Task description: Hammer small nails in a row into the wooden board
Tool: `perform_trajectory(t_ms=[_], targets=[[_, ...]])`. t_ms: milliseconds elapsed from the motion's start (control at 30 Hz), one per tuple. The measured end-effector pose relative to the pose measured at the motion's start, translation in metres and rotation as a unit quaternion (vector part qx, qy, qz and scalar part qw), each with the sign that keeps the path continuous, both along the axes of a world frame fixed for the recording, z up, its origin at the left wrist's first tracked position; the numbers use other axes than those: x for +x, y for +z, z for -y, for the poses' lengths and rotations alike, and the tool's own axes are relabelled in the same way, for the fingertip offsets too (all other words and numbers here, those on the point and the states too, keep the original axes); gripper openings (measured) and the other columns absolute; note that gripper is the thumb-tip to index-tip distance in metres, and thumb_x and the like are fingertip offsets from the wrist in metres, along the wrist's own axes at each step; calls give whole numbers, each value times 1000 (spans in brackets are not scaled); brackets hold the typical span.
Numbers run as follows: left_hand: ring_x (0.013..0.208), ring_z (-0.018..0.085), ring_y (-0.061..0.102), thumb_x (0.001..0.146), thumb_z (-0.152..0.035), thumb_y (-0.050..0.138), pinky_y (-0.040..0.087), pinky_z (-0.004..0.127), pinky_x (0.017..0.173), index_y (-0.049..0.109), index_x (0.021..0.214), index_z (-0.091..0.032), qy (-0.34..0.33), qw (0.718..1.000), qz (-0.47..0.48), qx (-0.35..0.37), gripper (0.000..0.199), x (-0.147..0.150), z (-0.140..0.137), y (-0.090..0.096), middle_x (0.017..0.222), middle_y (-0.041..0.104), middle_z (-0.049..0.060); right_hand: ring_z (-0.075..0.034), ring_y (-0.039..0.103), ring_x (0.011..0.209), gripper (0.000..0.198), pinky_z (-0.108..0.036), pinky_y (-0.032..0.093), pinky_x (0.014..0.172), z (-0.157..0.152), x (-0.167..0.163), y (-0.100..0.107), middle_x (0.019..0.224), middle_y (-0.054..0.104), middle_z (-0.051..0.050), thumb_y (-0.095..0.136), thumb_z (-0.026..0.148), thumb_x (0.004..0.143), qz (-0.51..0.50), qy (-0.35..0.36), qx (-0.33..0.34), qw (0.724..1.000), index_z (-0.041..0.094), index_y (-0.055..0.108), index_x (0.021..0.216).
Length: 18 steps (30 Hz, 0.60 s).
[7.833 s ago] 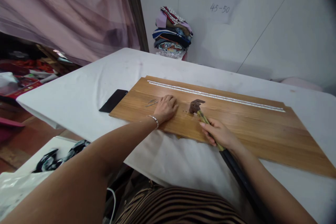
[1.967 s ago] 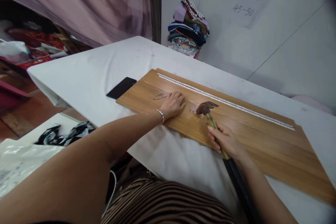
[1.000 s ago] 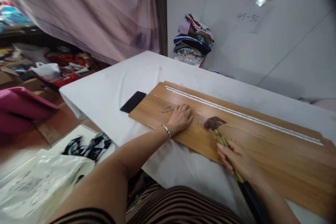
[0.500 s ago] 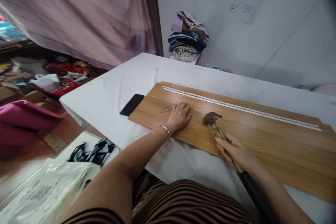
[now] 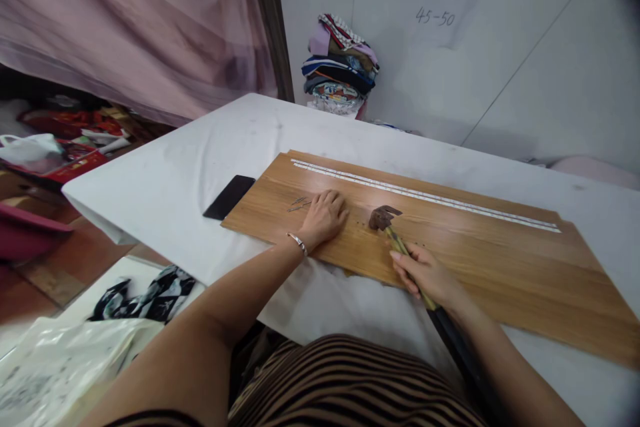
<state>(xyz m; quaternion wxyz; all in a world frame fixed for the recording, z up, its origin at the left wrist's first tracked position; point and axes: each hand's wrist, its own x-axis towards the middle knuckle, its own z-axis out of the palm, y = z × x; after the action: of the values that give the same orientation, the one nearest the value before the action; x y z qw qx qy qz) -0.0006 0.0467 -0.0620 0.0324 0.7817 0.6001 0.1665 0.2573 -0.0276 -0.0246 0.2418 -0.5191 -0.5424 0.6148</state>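
My left hand (image 5: 326,215) lies flat on the wooden board (image 5: 475,267), fingers stretched forward, a bracelet on the wrist. Just left of its fingers are several loose nails (image 5: 299,205). In my right hand (image 5: 423,271) is a claw hammer (image 5: 384,217), gripped around its yellow and black handle. The rusty hammer head is at the board's surface, right of my left hand; whether it touches the wood I cannot tell. Small dark marks (image 5: 361,223) dot the board beside the head. Two white measuring strips (image 5: 425,196) run along the board's far side.
The board lies on a white-covered table (image 5: 235,137). A black phone-like slab (image 5: 230,197) sits at the board's left end. Folded clothes (image 5: 341,67) are stacked by the wall. A pink curtain (image 5: 150,27) hangs at left; a plastic bag (image 5: 65,367) is at lower left.
The view has turned slightly, so the scene sits further left. Both hands and the hammer keep about the same places on the board.
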Motion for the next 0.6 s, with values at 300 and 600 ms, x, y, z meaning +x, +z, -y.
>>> perform_trajectory(t_ms=[300, 600], targets=[[134, 29, 52, 101, -32, 52, 40, 46, 117, 66, 119, -21, 2, 1000, 3, -5, 25, 0, 0, -1, 133, 64, 13, -7, 33, 32, 46, -21, 29, 34, 0, 0, 5, 43, 42, 11, 65, 67, 81, -12, 4, 5, 1000, 26, 44, 76], [131, 28, 53, 101, -31, 52, 41, 47, 116, 67, 115, -23, 0, 1000, 4, 3, 23, -1, -1, -2, 131, 65, 12, -7, 33, 32, 44, -21, 30, 35, 1, -2, 3, 43, 43, 11, 65, 66, 82, -14, 12, 4, 1000, 25, 47, 80]])
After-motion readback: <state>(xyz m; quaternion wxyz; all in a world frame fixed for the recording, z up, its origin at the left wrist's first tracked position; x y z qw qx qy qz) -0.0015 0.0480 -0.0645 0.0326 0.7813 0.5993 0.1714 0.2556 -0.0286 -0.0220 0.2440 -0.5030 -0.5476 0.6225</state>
